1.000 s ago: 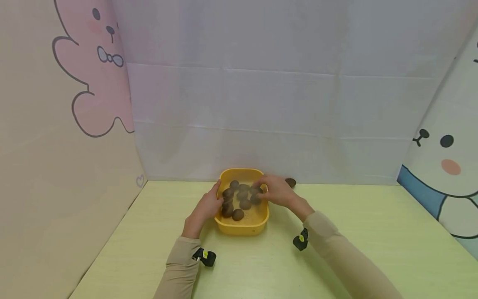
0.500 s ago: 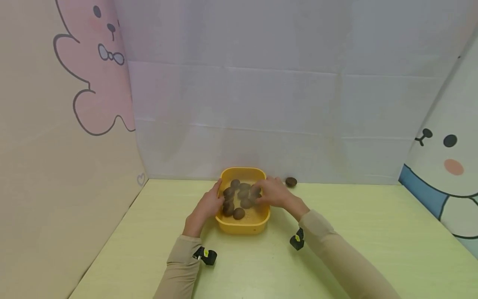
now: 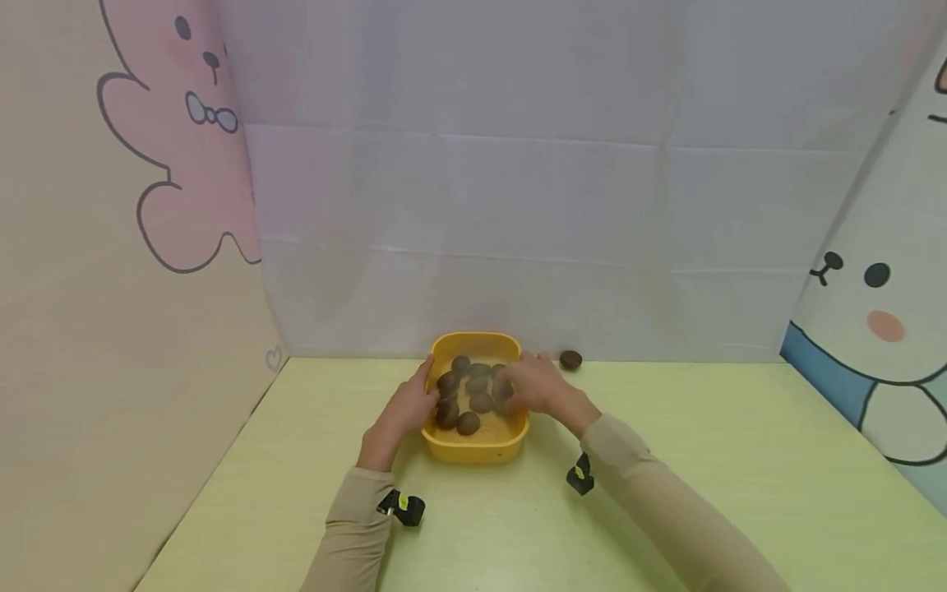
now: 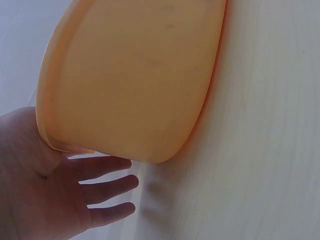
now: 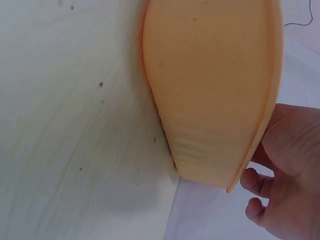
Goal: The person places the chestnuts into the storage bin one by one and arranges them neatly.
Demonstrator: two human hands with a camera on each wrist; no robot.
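A yellow plastic basin (image 3: 475,452) stands on the table near the back wall, holding several dark brown, rounded lumps (image 3: 468,423). My left hand (image 3: 409,407) holds its left rim, thumb over the inside and fingers along the outside; the left wrist view shows those fingers (image 4: 108,192) extended below the rim, with the thumb hidden. From the right side, my right hand (image 3: 546,386) reaches over the rim, thumb and forefinger down among the lumps. Its other fingers (image 5: 256,182) are bent outside the basin. Blur hides the fingertips inside, so I cannot tell whether they pinch a lump.
One brown lump (image 3: 570,360) lies on the pale table (image 3: 666,427) behind my right hand, close to the back wall (image 3: 473,205). Side panels with cartoon animals border the table left and right. A small black camera is strapped at each wrist.
My right hand has shifted slightly left, farther into the basin, leaving the lone lump behind it more fully in sight. My left hand stays at the rim.
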